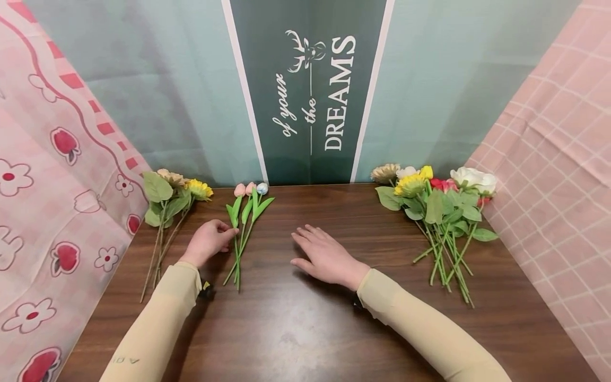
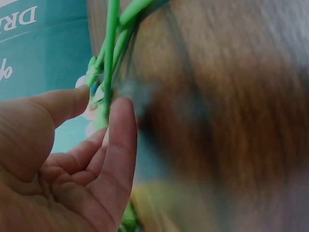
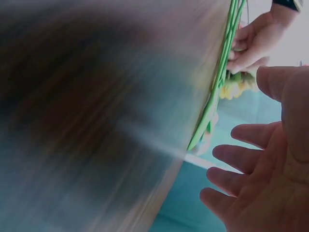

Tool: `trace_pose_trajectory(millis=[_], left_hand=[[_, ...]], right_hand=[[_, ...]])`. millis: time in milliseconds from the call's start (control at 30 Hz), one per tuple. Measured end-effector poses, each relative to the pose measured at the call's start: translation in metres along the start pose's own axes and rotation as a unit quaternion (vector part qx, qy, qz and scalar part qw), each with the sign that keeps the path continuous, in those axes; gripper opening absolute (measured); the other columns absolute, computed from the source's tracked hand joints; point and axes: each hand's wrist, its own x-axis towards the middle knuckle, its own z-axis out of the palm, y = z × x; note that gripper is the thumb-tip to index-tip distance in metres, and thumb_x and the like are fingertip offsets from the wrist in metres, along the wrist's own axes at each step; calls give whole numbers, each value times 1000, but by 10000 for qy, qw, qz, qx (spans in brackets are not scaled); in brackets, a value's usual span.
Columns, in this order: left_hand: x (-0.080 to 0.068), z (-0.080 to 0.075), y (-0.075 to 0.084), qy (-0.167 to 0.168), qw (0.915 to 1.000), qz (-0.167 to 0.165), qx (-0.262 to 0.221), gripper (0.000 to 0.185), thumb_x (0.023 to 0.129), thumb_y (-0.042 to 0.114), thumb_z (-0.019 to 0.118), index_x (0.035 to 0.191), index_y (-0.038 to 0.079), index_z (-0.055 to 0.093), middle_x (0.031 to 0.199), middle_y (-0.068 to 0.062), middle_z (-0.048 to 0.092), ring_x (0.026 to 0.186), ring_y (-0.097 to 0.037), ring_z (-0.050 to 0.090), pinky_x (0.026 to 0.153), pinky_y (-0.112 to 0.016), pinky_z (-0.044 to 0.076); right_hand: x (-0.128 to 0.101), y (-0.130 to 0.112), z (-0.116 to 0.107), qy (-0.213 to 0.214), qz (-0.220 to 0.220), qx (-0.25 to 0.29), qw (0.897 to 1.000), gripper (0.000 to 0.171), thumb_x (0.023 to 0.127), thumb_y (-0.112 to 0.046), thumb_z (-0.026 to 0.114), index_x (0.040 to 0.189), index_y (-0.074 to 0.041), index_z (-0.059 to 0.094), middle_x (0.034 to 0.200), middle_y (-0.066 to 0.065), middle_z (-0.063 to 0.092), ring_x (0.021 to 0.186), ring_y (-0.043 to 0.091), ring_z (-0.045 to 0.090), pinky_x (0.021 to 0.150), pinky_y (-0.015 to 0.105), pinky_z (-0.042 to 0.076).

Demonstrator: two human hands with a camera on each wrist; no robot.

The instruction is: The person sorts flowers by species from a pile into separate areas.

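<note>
Three artificial tulips, two pink and one blue, lie with crossed green stems on the table. My left hand (image 1: 210,241) is at the left side of these tulips (image 1: 244,233), its fingertips around the leftmost stem. In the left wrist view a green stem (image 2: 112,48) runs between the thumb and index finger, with a gap beside the thumb. My right hand (image 1: 329,257) hovers over or rests on the table to the right of the tulips, fingers straight and holding nothing. The right wrist view shows its spread fingers (image 3: 236,157).
At the left lies a small group of flowers with a yellow bloom (image 1: 199,190) and a beige one. A larger pile at the right has white roses (image 1: 474,180), red and yellow blooms and leafy stems. Fabric backdrops (image 1: 186,95) surround the brown wooden table (image 1: 286,334).
</note>
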Motion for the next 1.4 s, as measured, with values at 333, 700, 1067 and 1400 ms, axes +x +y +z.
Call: trace_pose_trajectory(millis=[333,700,1067,1400], left_hand=[[-13,30,43,883,9580,2202,1608,56,100,34,66,144,1,53,134,-21,56,120,-39,55,100,-57,47],[-55,139,122,-281,8389,4623,2860,72,101,50,59,159,13,37,163,-12,35,150,-33,30,124,-46,18],[-99,236,187,-879,7655,5290,3557,68,105,59,40,163,26,27,167,-3,27,154,-25,21,125,-42,10],[-107,247,196,-1161,7701,5258,3420,65,105,61,39,162,30,31,166,1,29,153,-22,22,125,-40,16]], right_hand=[[-34,78,-26,1352,982,338,9854,38,103,-31,61,129,-5,68,126,14,68,118,34,60,104,51,46],[-146,181,-81,1815,2635,709,9448,29,105,-21,55,117,0,72,114,24,70,98,42,67,83,62,50],[-202,209,-84,946,3261,840,9368,40,100,-35,65,112,2,74,110,26,71,89,36,67,75,55,53],[-200,194,-80,465,3436,1018,9324,30,96,-37,70,89,-7,72,76,1,63,68,19,53,58,34,43]])
